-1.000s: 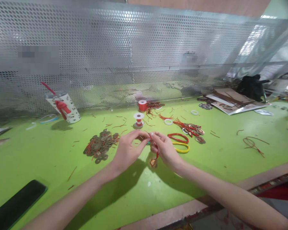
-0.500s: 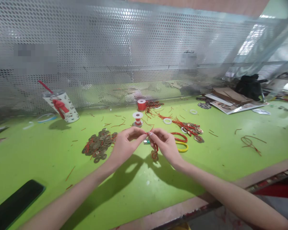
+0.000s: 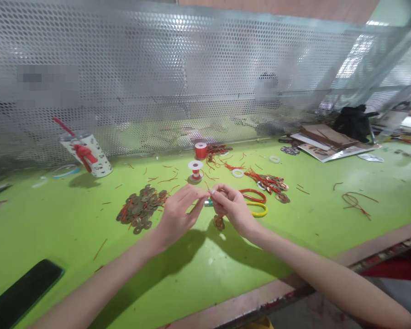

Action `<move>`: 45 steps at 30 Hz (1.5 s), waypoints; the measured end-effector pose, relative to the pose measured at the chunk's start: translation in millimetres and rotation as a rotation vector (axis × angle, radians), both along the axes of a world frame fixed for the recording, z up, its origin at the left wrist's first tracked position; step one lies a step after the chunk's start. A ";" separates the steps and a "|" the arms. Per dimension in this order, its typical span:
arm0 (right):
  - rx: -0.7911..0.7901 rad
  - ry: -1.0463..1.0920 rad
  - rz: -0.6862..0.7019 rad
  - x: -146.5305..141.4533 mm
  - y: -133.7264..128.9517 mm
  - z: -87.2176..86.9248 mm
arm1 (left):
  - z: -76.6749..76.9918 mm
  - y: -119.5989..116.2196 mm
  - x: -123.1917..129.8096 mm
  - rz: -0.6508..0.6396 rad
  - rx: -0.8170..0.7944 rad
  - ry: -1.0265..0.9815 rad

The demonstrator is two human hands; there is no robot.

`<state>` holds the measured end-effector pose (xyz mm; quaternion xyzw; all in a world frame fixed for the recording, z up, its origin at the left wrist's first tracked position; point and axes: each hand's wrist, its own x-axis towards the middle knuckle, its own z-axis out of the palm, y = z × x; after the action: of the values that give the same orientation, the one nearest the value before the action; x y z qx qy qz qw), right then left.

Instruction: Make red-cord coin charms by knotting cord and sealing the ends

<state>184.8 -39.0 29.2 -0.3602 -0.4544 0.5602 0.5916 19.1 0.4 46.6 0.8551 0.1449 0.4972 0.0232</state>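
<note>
My right hand pinches a thin red cord between thumb and forefinger. Below its fingers hang a few round bronze-coloured coins, tied with red cord. My left hand meets it at the same spot, fingers and thumb closed together at the cord; the exact grip is partly hidden. Scissors with a red and a yellow handle loop lie just behind my right hand. A small green and silver piece shows between the hands. Left of my left hand lies a heap of coins with red cords.
Two spools of red cord, one full and one nearly bare, stand behind my hands. Coin tassels and white rings lie right of them. A tumbler with a straw, a dark phone-like slab and perforated metal screen surround the green table.
My left hand has turned, its fingers straighter and its thumb lower beneath them. My right fingers have curled in more, with the coins still hanging below.
</note>
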 end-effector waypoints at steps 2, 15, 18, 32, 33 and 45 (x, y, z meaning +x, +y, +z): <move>0.038 -0.049 -0.086 -0.8 -0.8 -0.8 | -1.5 -1.3 0.4 0.007 -0.043 -0.008; 0.732 -0.778 -0.470 8.9 1.5 -14.9 | 2.8 -12.1 9.1 0.016 -0.900 -0.262; 0.814 -0.873 -0.482 9.9 3.2 -17.8 | 2.9 -8.2 7.8 0.033 -0.954 -0.264; 0.825 -0.967 -0.473 12.0 4.5 -19.2 | -3.5 -5.4 4.3 0.153 -0.447 0.012; 0.817 -0.977 -0.471 12.2 4.6 -20.0 | -5.8 -5.3 3.6 0.161 -0.346 0.050; 0.720 -0.840 -0.503 10.1 -0.3 -15.4 | 1.4 -9.0 4.4 0.338 -0.218 0.077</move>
<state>194.9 -39.2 13.8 -0.4241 -0.7109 0.0242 0.5605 23.5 -8.6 48.0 0.8294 0.3401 0.4424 0.0263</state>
